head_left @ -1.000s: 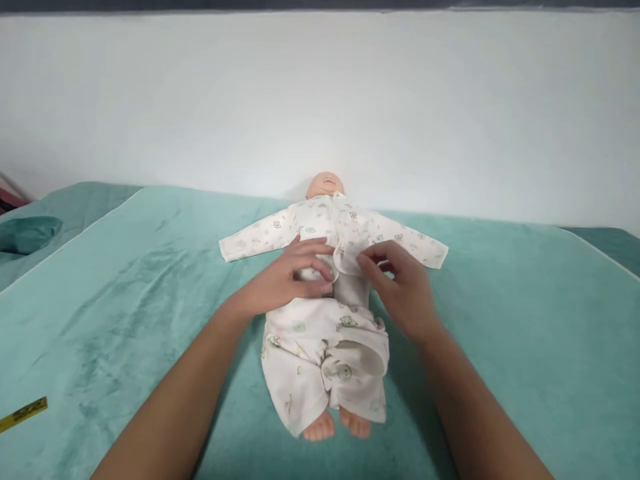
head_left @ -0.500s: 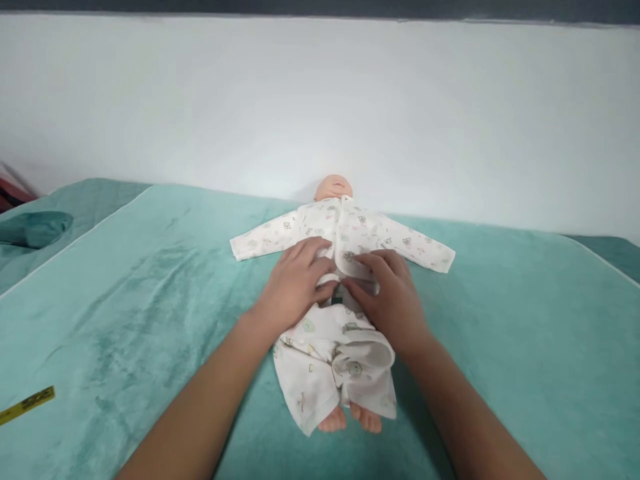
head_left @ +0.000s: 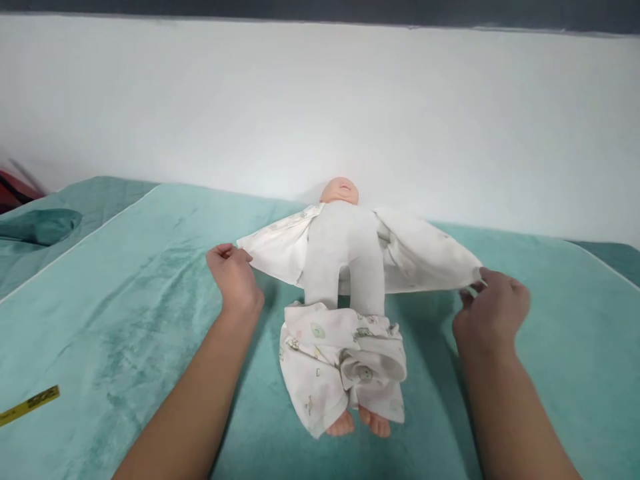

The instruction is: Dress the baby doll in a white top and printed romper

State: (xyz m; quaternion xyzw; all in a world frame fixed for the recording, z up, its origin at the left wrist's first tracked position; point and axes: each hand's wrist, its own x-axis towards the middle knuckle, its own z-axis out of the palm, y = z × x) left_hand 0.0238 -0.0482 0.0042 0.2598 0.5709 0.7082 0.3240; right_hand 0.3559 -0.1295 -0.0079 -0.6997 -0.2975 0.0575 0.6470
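Observation:
A baby doll (head_left: pixel 345 240) with a white cloth body lies on its back, its feet toward me. Its white printed jacket (head_left: pixel 425 257) is spread wide, plain inner side up, baring the torso. My left hand (head_left: pixel 234 277) pinches the jacket's outer corner on the left. On the right, my right hand (head_left: pixel 493 310) grips the opposite corner between thumb and fingers. Printed white pants (head_left: pixel 320 373) sit bunched low on the doll's legs, with the bare toes showing below the cuffs. The jacket sleeves are mostly hidden under the spread front panels.
A teal plush sheet (head_left: pixel 140 333) covers the surface beneath the doll. Behind the doll's head rises a white wall (head_left: pixel 320 100). A yellow strip with dark print (head_left: pixel 30 405) lies at the lower left, and something red (head_left: pixel 15 193) shows at the far left edge.
Both hands were together at the jacket's front over the belly. They have moved apart, opening the jacket's panels outward to each side and uncovering the torso.

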